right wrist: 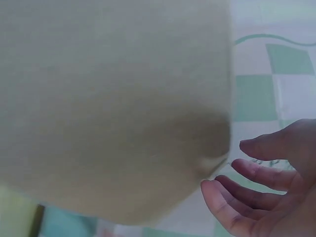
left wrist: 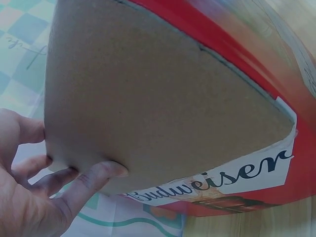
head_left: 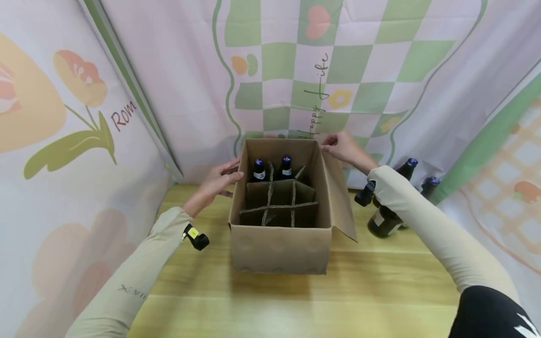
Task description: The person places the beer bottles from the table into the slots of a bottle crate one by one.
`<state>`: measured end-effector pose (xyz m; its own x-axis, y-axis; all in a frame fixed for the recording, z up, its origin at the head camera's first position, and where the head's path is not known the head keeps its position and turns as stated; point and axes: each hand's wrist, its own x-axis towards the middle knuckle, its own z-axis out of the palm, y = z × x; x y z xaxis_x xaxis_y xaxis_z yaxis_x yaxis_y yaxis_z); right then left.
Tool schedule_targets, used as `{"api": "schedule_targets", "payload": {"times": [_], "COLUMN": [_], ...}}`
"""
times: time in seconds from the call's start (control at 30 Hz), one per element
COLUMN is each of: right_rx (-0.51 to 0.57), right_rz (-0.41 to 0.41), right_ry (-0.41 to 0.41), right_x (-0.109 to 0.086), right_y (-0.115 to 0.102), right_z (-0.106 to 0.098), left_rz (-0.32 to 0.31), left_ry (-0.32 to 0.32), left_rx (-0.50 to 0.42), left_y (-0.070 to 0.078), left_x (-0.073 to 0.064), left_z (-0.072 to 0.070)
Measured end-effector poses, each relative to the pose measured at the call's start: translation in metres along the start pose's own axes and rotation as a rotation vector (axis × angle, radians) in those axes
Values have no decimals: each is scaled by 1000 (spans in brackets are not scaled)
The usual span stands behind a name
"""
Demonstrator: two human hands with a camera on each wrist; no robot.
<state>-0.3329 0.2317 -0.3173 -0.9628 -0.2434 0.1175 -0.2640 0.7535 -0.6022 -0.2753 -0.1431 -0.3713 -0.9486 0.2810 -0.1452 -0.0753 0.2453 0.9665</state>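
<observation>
A brown cardboard box [head_left: 280, 249] stands open on the table, with cardboard dividers [head_left: 281, 206] inside. Two dark bottles [head_left: 286, 169] with blue caps sit in its rear compartments. My left hand [head_left: 215, 183] touches the box's upper left side; in the left wrist view its fingertips meet the edge and face of a brown flap [left wrist: 148, 98] beside the red printed side. At the rear right corner is my right hand [head_left: 344, 148], by the right flap [head_left: 340, 197]. In the right wrist view its bent fingers [right wrist: 222, 207] lie beside the flap's corner, with nothing visibly gripped.
To the right of the box, dark bottles [head_left: 382, 223] with blue caps stand on the wooden table [head_left: 380, 291], partly behind my right sleeve. A patterned curtain [head_left: 279, 61] hangs close behind the box, and another fabric wall [head_left: 55, 188] rises at the left.
</observation>
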Motion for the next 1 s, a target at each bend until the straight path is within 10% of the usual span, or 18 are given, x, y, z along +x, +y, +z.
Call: {"api": "schedule_targets", "payload": {"times": [1.0], "right_rx": [-105], "right_rz": [219], "right_ry": [-117], "right_x": [-43], "right_y": [65], "right_z": [-33], "left_rz": [-4], "left_ry": [-8], "left_rx": [-7], "left_y": [-1], "left_x": [0], "left_z": [-2]}}
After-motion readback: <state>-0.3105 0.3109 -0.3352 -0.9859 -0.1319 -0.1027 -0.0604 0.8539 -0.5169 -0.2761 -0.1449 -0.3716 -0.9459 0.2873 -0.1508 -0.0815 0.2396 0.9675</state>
